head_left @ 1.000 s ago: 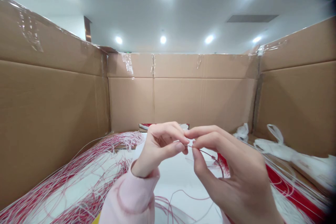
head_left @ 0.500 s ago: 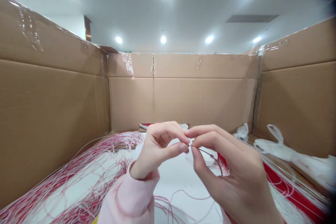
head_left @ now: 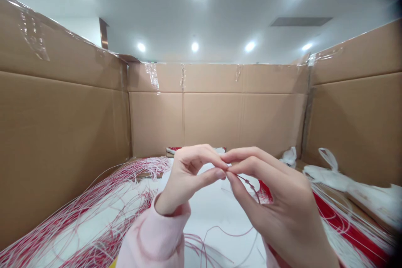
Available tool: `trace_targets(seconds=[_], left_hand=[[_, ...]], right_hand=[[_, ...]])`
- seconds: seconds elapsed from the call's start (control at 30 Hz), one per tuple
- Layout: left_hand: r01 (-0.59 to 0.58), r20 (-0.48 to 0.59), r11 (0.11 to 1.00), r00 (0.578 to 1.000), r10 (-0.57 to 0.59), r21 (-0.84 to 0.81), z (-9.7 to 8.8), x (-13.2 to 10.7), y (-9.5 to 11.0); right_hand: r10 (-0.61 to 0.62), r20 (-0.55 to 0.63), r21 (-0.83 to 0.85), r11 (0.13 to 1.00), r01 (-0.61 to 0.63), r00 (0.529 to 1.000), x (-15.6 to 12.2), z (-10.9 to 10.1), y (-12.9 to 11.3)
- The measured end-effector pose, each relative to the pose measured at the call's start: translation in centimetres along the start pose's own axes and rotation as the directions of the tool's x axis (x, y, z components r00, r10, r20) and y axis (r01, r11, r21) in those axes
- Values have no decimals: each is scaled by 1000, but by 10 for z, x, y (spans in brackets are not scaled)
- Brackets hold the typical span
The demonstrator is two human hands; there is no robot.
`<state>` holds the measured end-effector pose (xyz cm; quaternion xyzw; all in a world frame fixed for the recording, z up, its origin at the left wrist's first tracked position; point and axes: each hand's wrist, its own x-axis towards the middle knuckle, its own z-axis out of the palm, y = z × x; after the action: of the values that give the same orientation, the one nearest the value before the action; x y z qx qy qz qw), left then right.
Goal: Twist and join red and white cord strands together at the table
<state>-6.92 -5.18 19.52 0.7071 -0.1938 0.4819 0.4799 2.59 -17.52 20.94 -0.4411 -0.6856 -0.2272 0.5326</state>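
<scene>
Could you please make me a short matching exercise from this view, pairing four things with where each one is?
Things:
1. pink sleeve
2. red strand
3. white plastic bag
4. red-and-white strands

Places:
A. pinched between the fingertips
B. spread at lower left
C. beside the cardboard wall
D. around the left wrist

Pairs: 1-D, 2-A, 3-C, 4-B
</scene>
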Motion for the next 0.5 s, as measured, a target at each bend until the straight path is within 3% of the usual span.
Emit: trace_targets(seconds=[0.5], left_hand=[[-63,-75,968,994,84,244,3,-1,7]], right_hand=[[52,8,-53,997,-51,999,0,-3,2]])
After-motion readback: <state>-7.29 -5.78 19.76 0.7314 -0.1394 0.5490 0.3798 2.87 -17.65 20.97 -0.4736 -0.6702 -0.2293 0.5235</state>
